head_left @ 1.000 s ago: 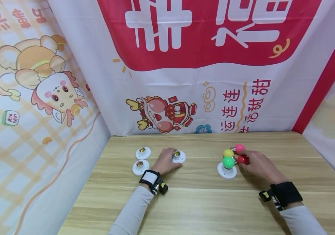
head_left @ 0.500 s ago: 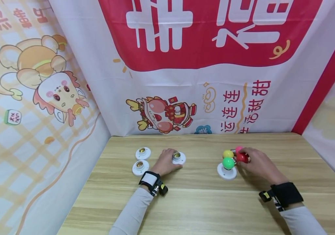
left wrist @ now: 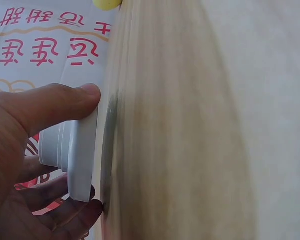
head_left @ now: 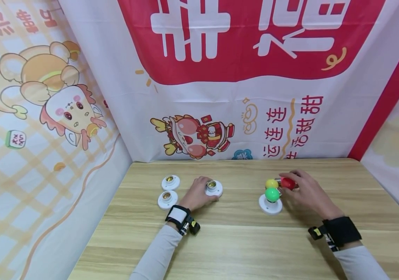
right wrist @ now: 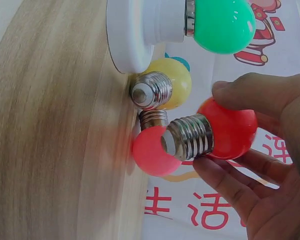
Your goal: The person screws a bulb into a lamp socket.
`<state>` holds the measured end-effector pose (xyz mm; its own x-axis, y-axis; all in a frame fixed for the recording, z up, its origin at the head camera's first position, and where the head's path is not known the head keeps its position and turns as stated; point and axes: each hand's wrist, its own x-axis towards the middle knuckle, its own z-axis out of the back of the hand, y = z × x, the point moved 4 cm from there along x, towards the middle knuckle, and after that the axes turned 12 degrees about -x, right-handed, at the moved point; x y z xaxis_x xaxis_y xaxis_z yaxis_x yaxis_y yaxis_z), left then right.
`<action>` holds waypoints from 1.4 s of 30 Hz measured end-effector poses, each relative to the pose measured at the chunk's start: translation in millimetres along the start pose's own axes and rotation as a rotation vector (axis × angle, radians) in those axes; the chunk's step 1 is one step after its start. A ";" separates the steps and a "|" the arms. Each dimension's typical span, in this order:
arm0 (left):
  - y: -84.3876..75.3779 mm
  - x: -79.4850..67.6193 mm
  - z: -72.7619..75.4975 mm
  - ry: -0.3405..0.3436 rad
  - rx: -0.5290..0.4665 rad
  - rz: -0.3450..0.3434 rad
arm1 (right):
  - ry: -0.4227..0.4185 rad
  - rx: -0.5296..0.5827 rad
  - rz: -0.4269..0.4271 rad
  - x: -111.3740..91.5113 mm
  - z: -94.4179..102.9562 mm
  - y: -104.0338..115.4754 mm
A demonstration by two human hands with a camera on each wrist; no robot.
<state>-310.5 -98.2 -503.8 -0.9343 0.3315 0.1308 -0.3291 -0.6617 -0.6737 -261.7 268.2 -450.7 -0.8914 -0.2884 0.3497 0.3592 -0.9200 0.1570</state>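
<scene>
My left hand [head_left: 198,193] grips a white round lamp socket [head_left: 214,188], thumb on one side of its rim and fingers on the other in the left wrist view. The red bulb [right wrist: 234,131] is pinched in my right hand [head_left: 309,194], its metal screw end [right wrist: 190,136] pointing toward the tabletop. A green bulb [head_left: 272,194] stands upright in another white socket [head_left: 270,207], left of my right hand. Close by lie a yellow bulb [right wrist: 174,82] and a pink bulb [right wrist: 157,152]; the pink one is hidden in the head view.
Two more white sockets [head_left: 170,182] sit on the wooden table [head_left: 241,249] left of my left hand, one nearer than the other. A printed cloth [head_left: 192,97] hangs along the table's back edge, and another covers the left side.
My right hand has lifted the red bulb slightly and turned it, and the bulb now covers the pink one in the head view. My left hand stays almost still on its socket.
</scene>
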 end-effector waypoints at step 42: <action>-31.8 -9.0 -16.2 0.034 -0.098 -0.137 | -0.135 0.088 0.062 13.1 27.1 34.6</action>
<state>-289.5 -69.2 -495.4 -0.8760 0.4378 0.2022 -0.4363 -0.5407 -0.7192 -253.5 239.9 -415.7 -0.8238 -0.2998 0.4811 0.4401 -0.8731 0.2095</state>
